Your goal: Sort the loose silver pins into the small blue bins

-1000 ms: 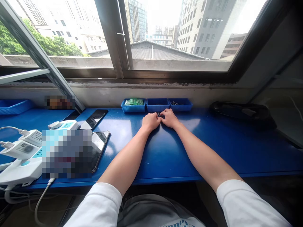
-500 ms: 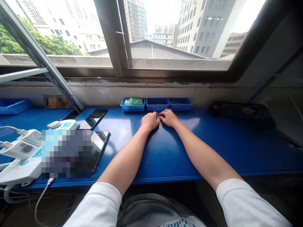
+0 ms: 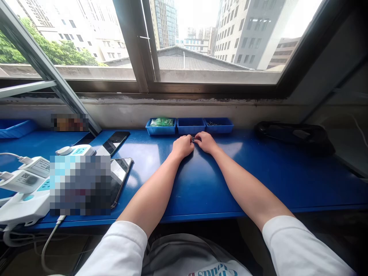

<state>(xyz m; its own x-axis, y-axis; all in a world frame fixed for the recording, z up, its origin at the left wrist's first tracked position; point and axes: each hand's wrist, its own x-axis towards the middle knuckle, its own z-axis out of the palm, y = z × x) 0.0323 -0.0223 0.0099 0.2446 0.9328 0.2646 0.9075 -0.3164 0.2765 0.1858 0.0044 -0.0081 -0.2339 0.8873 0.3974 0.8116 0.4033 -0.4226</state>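
My left hand (image 3: 183,147) is closed around several small, thin, dark metallic pieces (image 3: 193,139), too small to name, whose ends show between the two hands. Fingers curled, my right hand (image 3: 206,142) pinches at those same pieces from the other side. Both hands are just in front of three blue bins lined up by the wall. The left bin (image 3: 161,131) holds green-tinted clear plastic packets (image 3: 161,122). A few dark bits lie low in the middle bin (image 3: 191,130). Small dark metallic pieces are in the right bin (image 3: 219,129).
At left on the blue table (image 3: 201,191) are a white power strip (image 3: 23,209) with plugs and cables, a phone (image 3: 117,142) and a tablet-like device (image 3: 122,180). A black object (image 3: 293,138) rests at back right, and a blue tray (image 3: 17,129) at far left.
The hands stay together in almost the same place, with small finger movements around the metallic pieces. The whole view has shifted very slightly.
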